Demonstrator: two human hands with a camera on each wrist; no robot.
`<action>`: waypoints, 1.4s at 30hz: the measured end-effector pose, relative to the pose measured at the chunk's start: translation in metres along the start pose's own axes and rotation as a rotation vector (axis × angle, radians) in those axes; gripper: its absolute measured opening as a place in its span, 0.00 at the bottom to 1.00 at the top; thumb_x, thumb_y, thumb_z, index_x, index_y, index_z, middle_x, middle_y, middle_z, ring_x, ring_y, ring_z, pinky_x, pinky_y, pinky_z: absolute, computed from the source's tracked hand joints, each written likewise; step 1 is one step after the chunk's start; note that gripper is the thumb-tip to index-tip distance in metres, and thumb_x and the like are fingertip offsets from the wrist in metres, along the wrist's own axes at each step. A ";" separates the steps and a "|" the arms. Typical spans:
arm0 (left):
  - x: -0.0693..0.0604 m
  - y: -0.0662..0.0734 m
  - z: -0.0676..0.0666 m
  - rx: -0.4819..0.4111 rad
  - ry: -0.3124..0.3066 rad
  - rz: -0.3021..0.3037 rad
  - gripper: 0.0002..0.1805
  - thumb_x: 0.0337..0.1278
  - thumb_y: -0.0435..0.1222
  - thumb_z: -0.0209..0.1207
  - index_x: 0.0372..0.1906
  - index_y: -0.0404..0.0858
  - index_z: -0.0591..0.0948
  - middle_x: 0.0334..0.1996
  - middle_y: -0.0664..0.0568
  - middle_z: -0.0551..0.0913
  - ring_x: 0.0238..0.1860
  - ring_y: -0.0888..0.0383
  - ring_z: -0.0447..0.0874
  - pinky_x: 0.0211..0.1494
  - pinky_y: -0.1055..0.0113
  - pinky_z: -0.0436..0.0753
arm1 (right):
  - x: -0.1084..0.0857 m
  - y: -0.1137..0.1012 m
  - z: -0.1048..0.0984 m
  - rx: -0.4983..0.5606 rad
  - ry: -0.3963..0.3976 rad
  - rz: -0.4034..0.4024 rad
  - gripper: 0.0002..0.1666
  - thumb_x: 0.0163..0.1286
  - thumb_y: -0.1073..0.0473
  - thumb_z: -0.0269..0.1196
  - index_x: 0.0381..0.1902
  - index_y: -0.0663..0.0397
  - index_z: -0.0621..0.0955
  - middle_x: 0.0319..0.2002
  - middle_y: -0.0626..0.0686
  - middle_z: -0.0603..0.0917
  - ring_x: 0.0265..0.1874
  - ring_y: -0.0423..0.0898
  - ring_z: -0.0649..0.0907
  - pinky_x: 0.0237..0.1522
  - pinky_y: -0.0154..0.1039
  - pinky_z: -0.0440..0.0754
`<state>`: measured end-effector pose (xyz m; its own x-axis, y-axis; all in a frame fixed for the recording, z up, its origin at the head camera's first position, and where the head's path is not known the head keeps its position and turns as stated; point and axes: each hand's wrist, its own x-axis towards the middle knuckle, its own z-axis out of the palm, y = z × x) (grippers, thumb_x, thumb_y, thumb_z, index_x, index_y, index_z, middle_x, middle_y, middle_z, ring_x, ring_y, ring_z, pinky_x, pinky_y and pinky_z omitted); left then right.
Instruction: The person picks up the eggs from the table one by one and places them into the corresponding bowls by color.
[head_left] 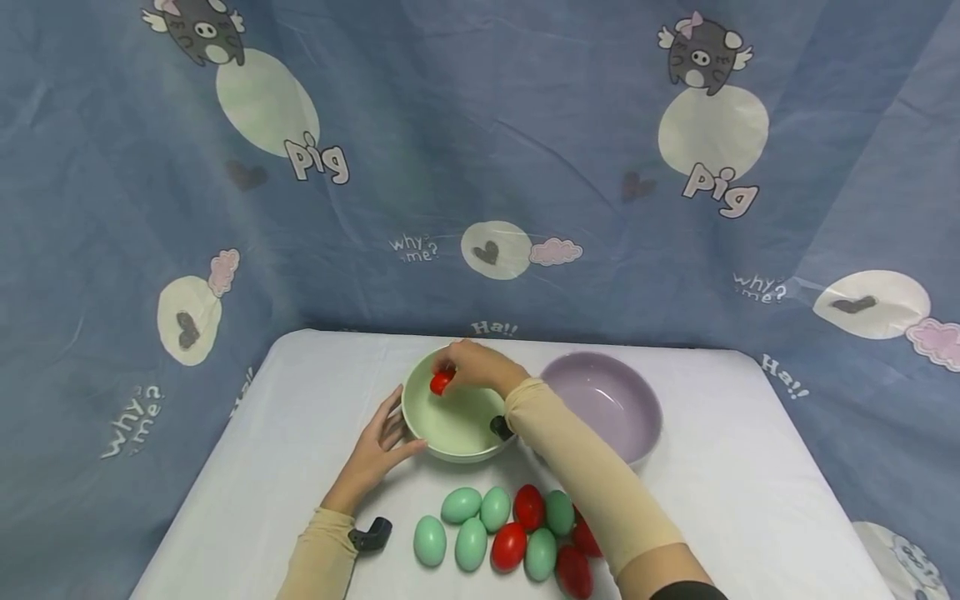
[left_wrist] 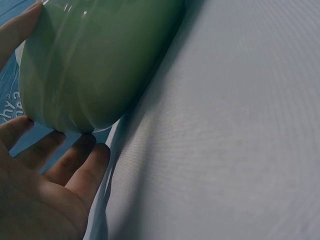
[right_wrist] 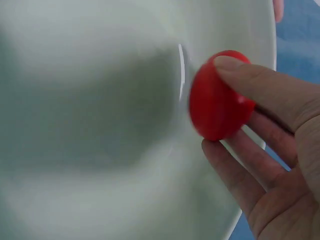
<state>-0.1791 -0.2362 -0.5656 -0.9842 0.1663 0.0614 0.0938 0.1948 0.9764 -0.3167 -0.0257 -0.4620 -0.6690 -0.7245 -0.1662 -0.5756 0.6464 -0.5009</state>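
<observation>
My right hand (head_left: 480, 367) is over the light green bowl (head_left: 457, 429), pinching a red egg (head_left: 441, 382) between thumb and fingertips. In the right wrist view the red egg (right_wrist: 217, 100) is above the bowl's pale inner wall, near the rim. My left hand (head_left: 378, 446) is spread along the bowl's left outer side. The left wrist view shows its fairly straight fingertips (left_wrist: 85, 145) touching the bowl's outer wall (left_wrist: 100, 60), with the thumb near the rim.
A purple bowl (head_left: 600, 400) stands right of the green one, partly behind my right sleeve (head_left: 592, 475). Several green eggs (head_left: 471, 544) and red eggs (head_left: 509, 547) lie on the white table (head_left: 750, 500) in front of the bowls. Blue patterned cloth (head_left: 525, 167) hangs behind.
</observation>
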 end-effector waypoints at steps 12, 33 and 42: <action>-0.002 -0.001 0.006 0.005 -0.009 0.009 0.57 0.58 0.37 0.74 0.85 0.48 0.50 0.84 0.44 0.51 0.80 0.38 0.61 0.79 0.62 0.69 | 0.005 -0.001 0.016 -0.121 -0.078 0.000 0.17 0.60 0.61 0.78 0.49 0.52 0.90 0.45 0.49 0.91 0.43 0.42 0.84 0.51 0.31 0.85; -0.001 0.000 0.006 0.001 -0.005 -0.007 0.57 0.58 0.38 0.74 0.85 0.52 0.49 0.85 0.47 0.49 0.81 0.39 0.60 0.78 0.66 0.71 | -0.011 -0.002 -0.005 -0.025 -0.054 0.048 0.25 0.65 0.60 0.74 0.60 0.54 0.85 0.57 0.53 0.88 0.60 0.50 0.83 0.68 0.44 0.83; 0.000 0.000 0.001 0.025 -0.007 -0.009 0.58 0.58 0.39 0.74 0.85 0.50 0.48 0.85 0.45 0.48 0.80 0.38 0.60 0.77 0.65 0.72 | -0.037 0.005 -0.021 0.073 0.037 -0.030 0.28 0.66 0.59 0.73 0.63 0.59 0.82 0.61 0.57 0.86 0.62 0.53 0.84 0.68 0.48 0.84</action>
<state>-0.1790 -0.2347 -0.5654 -0.9839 0.1710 0.0512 0.0888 0.2199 0.9715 -0.3043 0.0093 -0.4405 -0.6697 -0.7329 -0.1197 -0.5607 0.6047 -0.5657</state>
